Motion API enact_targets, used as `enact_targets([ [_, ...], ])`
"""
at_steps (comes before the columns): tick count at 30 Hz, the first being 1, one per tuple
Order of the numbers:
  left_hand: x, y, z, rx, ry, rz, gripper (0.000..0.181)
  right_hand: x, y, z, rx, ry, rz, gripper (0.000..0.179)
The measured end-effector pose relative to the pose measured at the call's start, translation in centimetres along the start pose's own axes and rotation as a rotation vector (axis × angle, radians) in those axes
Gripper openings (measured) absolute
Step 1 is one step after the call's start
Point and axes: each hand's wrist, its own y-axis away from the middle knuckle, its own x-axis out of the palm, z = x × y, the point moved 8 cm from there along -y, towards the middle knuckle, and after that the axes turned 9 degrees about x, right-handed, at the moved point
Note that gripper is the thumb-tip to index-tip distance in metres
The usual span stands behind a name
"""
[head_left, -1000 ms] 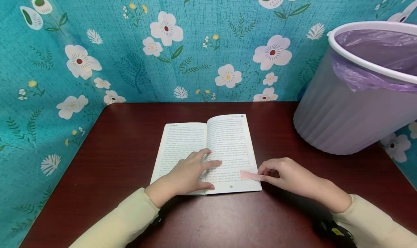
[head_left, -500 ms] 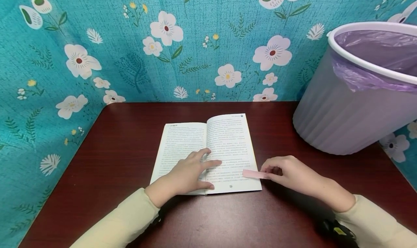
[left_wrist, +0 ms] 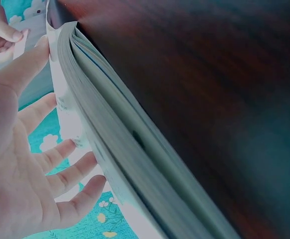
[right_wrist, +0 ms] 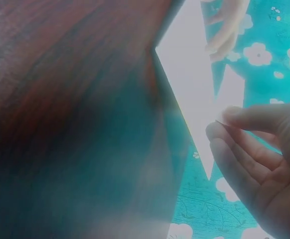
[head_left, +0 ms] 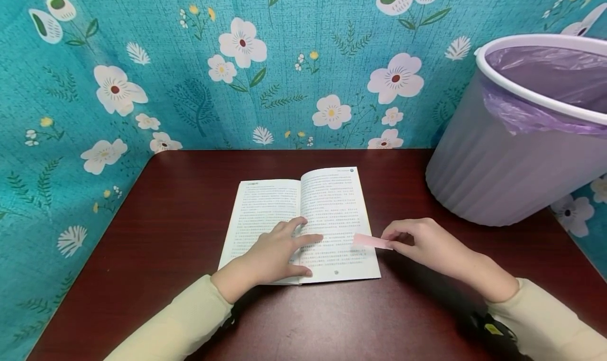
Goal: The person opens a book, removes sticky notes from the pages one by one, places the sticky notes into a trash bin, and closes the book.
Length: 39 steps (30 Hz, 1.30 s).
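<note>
An open book [head_left: 270, 208] with printed pages lies on the table. My left hand [head_left: 275, 250] rests across its middle with fingers spread, fingertips touching the pages near the spine; the left wrist view shows this hand [left_wrist: 30, 159] from the palm side, beside the book's page edges [left_wrist: 120, 134]. Between thumb and fingers, my right hand [head_left: 427, 245] pinches one end of a pink paper strip [head_left: 370, 241]. The strip's free end reaches over the right page's lower part. In the right wrist view the strip [right_wrist: 232, 87] looks pale and stands up from the pinching fingertips.
A tall grey bin [head_left: 512, 161] with a purple liner stands at the right on the dark red-brown table [head_left: 189, 203]. Behind the table hangs a teal flowered cloth [head_left: 284, 87]. A dark device [head_left: 493, 327] is at the right wrist.
My right hand has risen a little and shifted slightly right, carrying the pink paper strip farther up over the right page. My left hand and the book stay in place.
</note>
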Motion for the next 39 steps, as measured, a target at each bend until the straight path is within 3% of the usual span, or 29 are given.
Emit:
enact_targets([
  [11,0.2,0.0,0.1,0.006,-0.014,-0.004,0.069,-2.1,-0.3,0.4,-0.021,0.066,-0.079,0.031],
  [17,0.1,0.0,0.1,0.003,-0.015,-0.003,0.069,-4.4,-0.4,1.0,-0.081,0.099,-0.154,0.033],
  [25,0.2,0.0,0.1,0.011,-0.015,-0.005,0.069,-7.1,-0.7,1.8,-0.08,0.15,-0.2,0.033],
  [32,0.2,0.1,0.2,0.021,-0.015,-0.007,0.069,-9.6,-0.7,3.1,-0.134,0.213,-0.288,0.035],
  [39,0.3,0.1,0.1,0.027,-0.01,-0.008,0.069,-12.7,-0.2,3.9,-0.136,0.25,-0.384,0.034],
])
